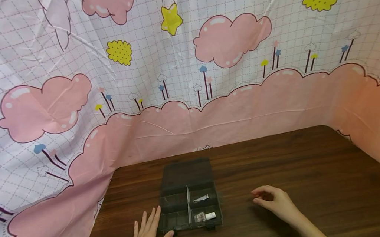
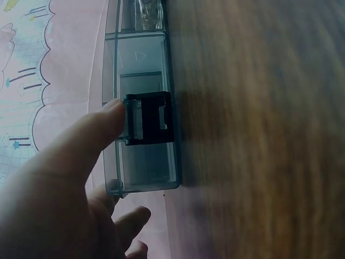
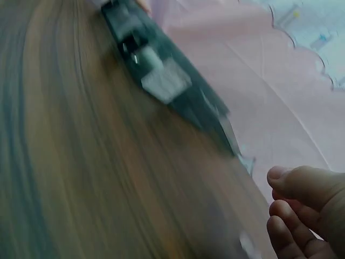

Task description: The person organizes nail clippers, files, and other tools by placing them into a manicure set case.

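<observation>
A dark see-through plastic compartment box (image 1: 176, 220) lies on the table with its lid (image 1: 187, 173) folded back. Its far right compartment holds a small silver item (image 1: 201, 198), perhaps a nail clipper. In the near right one are a small clear packet (image 1: 200, 217) and a small white piece (image 1: 210, 216). My left hand (image 1: 147, 233) rests at the box's near left corner, fingers spread; its thumb touches the front edge by a black latch (image 2: 150, 117). Right of the box, my right hand (image 1: 277, 202) hovers over the table, fingers loosely curled, nothing visible in them.
The brown wooden table (image 1: 314, 168) extends right of the box and behind it. A patterned pink and white cloth (image 1: 230, 119) hangs along the table's back and sides. In the right wrist view a blurred pale spot (image 3: 249, 245) shows near the fingers.
</observation>
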Motion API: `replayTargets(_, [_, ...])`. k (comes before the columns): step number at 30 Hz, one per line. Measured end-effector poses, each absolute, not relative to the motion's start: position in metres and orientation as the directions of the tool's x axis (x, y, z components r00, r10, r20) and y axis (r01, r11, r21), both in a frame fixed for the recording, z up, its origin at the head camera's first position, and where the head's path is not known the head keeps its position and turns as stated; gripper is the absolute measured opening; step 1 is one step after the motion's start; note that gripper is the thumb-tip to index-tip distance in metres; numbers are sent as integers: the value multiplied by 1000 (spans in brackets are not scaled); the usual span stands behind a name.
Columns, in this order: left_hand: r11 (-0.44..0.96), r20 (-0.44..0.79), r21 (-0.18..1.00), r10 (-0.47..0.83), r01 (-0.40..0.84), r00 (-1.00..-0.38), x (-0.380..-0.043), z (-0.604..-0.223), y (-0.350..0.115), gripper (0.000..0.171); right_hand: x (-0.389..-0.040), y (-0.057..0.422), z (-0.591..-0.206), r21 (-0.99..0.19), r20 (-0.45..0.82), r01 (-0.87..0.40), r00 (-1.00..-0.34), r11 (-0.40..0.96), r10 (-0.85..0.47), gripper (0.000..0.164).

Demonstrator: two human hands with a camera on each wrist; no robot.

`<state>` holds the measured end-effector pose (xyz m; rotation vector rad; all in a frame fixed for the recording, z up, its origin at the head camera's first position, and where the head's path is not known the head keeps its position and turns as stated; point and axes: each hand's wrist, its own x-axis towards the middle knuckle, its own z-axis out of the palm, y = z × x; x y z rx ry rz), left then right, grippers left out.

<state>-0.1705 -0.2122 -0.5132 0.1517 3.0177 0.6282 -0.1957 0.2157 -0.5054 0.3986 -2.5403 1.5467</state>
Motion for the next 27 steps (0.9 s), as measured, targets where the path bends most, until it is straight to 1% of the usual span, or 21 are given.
replayTargets(3, [912,-37,403,105,81,-994,-170,-513,-212,97,-194,230,-510,-843,236,-260,-966,472,-109,27])
replayTargets(8, [909,-41,409,101,76,-994,-170,-513,-211,96,-194,243,-518,-822,230,-233,-970,520,-72,28])
replayTargets(13, [911,-35,404,101,79,-994,-170,-514,-211,97,-193,245,-521,-761,273,-243,-961,601,-44,30])
replayTargets(18, [912,-41,404,96,71,-995,-170,-514,-210,97,-194,242,-520,-699,288,-251,-956,670,-58,29])
replayTargets(21, [912,-46,404,93,67,-995,-170,-514,-210,97,-194,242,-521,-690,268,-236,-961,685,-61,26])
replayTargets(27, [914,-55,402,89,60,-994,-169,-512,-210,97,-195,242,-523,-679,267,-251,-960,690,-86,18])
